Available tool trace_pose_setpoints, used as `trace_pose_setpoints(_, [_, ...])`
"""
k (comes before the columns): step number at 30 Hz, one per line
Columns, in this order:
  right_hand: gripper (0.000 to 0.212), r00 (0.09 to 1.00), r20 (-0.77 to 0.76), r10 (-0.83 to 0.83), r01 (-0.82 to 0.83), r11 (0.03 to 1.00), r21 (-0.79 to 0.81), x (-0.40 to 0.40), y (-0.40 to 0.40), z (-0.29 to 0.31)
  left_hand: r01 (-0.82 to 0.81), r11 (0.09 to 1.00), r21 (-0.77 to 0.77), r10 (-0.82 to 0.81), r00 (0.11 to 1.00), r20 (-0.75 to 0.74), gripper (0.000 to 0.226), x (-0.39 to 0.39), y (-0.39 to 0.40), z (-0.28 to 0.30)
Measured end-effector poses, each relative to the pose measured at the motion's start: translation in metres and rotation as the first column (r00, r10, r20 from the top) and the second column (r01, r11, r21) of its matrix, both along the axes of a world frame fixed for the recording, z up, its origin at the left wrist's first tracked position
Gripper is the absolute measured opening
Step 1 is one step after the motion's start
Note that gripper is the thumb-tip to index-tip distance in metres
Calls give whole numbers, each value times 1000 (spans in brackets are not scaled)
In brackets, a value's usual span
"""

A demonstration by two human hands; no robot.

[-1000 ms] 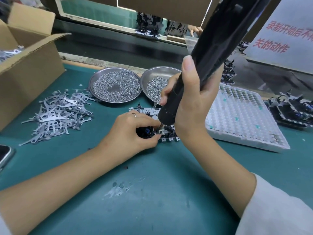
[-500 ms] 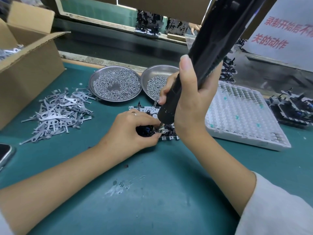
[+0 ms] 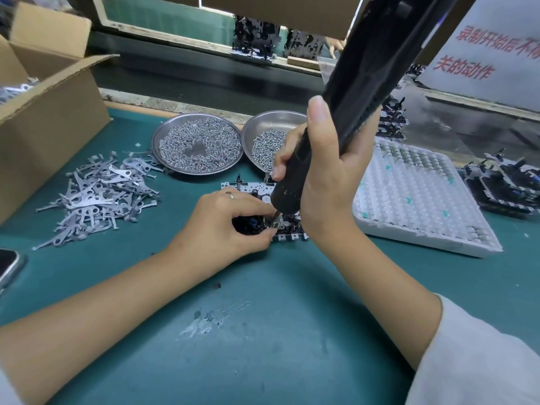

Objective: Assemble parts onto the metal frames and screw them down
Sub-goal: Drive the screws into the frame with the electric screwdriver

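Gripping the driver (image 3: 344, 118) in my right hand (image 3: 327, 176), I set its tip on the frame (image 3: 254, 188) my left hand (image 3: 230, 223) pinches on the desk (image 3: 263, 331).

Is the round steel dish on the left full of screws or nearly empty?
Mostly full: screws cover the left dish nearly rim to rim, with one bare patch near its middle.

Bare green table (image 3: 263, 331) is lying open in front of the metal frame (image 3: 251, 188). The lever pile (image 3: 96, 194) is crowding its left, two screw dishes (image 3: 198, 143) are blocking behind, the white tray (image 3: 415, 200) is hemming the right.
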State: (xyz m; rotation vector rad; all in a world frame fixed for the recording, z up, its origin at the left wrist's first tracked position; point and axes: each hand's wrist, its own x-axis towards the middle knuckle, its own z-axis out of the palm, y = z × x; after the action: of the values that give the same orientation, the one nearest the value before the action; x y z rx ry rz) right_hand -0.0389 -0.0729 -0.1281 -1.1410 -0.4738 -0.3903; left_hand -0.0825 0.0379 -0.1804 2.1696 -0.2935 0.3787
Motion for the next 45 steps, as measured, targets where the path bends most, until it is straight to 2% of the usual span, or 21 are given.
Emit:
trace_pose_setpoints(6, [21,998,47,-33,32,999,13,7,-10,6,18,1000,-16,-18,1000,2,25,0,1,-1])
trace_pose_setpoints(13, [20,1000,-20,-18,17,998,-62,10,-9,-1,3,1000,11,-4,1000,28,27,0,2,-3])
trace_pose_setpoints(15, [26,999,-40,-14,11,998,-63,11,-11,-1,7,1000,14,-8,999,36,27,1,2,-3])
trace_pose_setpoints(17, [46,999,-42,-13,9,995,-99,11,-16,-3,27,999,24,-28,999,40,26,1,3,-4])
trace_pose_setpoints(19, [58,997,-38,-66,59,984,-168,9,-24,-9,38,999,-18,-38,999,18,27,0,3,-3])
trace_pose_setpoints(21, [38,964,-38,-263,252,952,-174,2,-32,-18,2,987,-159,-4,1000,-15,28,0,5,-1])
trace_pose_setpoints(23, [17,908,24,-417,411,881,-236,-8,-38,-30,-83,953,-290,82,997,-15,25,3,7,-1])
trace_pose_setpoints(24, [18,924,83,-373,377,850,-367,-15,-38,-36,-127,936,-329,133,991,-3,20,5,9,0])
trace_pose_setpoints(25, [22,950,162,-266,311,760,-571,-22,-36,-42,-159,917,-366,175,985,10,17,7,11,0])
trace_pose_setpoints(26, [31,961,250,-119,272,564,-779,-27,-32,-49,-179,898,-402,204,979,19,17,8,12,0])
trace_pose_setpoints(27, [40,949,314,25,292,305,-907,-30,-29,-56,-189,885,-425,221,975,26,18,10,14,0])
trace_pose_setpoints(28, [46,934,341,108,335,65,-940,-33,-25,-60,-194,880,-434,231,972,33,19,11,15,-1])
trace_pose_setpoints(29, [48,931,335,144,351,-101,-931,-35,-22,-60,-197,878,-435,236,971,36,20,11,16,-2])
trace_pose_setpoints(30, [47,937,314,154,339,-189,-921,-38,-20,-57,-197,879,-434,237,971,38,21,11,17,-3])
trace_pose_setpoints(31, [46,938,308,160,338,-221,-915,-42,-20,-53,-191,881,-434,233,971,45,22,10,17,-4])
trace_pose_setpoints(35, [35,909,351,225,401,-241,-884,-75,-42,-49,-163,894,-417,210,975,70,21,9,18,-8])
trace_pose_setpoints(40, [23,907,400,132,417,-149,-897,-116,-108,-50,-118,906,-407,168,982,89,23,11,22,-15])
trace_pose_setpoints(42, [27,907,418,47,419,-186,-889,-125,-145,-49,-117,910,-397,167,981,94,25,12,24,-19])
trace_pose_setpoints(44, [34,894,438,-95,393,-300,-869,-130,-184,-47,-115,916,-385,164,982,95,31,15,26,-23])
trace_pose_setpoints(45, [32,863,473,-180,385,-375,-844,-129,-203,-46,-118,918,-378,164,982,93,36,17,27,-25])
